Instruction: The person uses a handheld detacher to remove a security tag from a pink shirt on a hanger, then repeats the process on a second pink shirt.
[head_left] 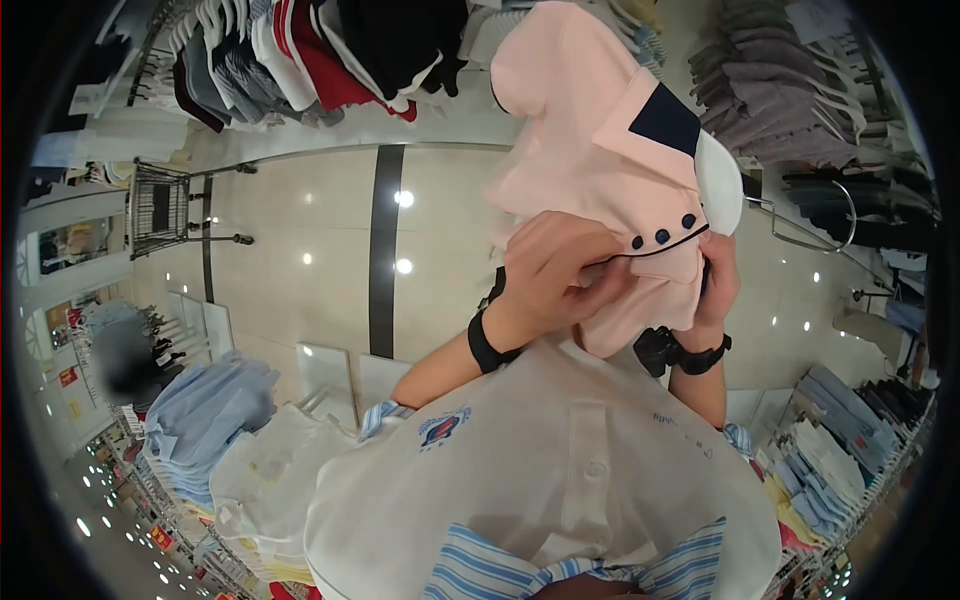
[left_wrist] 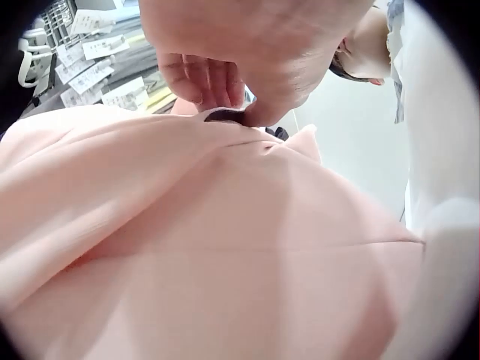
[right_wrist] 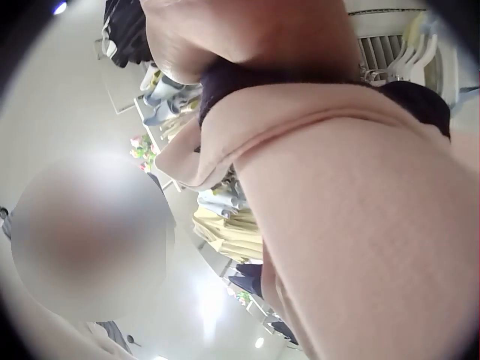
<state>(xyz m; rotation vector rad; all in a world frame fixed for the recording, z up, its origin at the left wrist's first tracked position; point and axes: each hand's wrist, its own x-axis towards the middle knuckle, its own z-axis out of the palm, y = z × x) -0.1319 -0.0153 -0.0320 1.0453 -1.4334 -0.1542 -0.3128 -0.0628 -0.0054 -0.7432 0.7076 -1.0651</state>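
A pink garment (head_left: 570, 150) with a navy collar patch (head_left: 665, 118) and dark buttons (head_left: 662, 237) is held up before the chest, a white hanger (head_left: 718, 185) showing at its neck. My left hand (head_left: 560, 270) pinches its dark-trimmed front edge below the buttons, fingers curled. My right hand (head_left: 720, 280) grips the other side near the hanger, thumb at the edge. In the left wrist view the left hand (left_wrist: 255, 52) pinches the pink cloth (left_wrist: 210, 195). The right hand (right_wrist: 255, 37) lies on a navy part (right_wrist: 247, 82) in the right wrist view, fingertips hidden.
Racks of hanging clothes (head_left: 270, 60) stand ahead, with grey shirts (head_left: 780, 100) at the upper right. A metal cart (head_left: 160, 210) is on the tiled floor (head_left: 300, 230) at the left. Blue shirts (head_left: 205, 415) and white ones (head_left: 270, 470) hang at the lower left.
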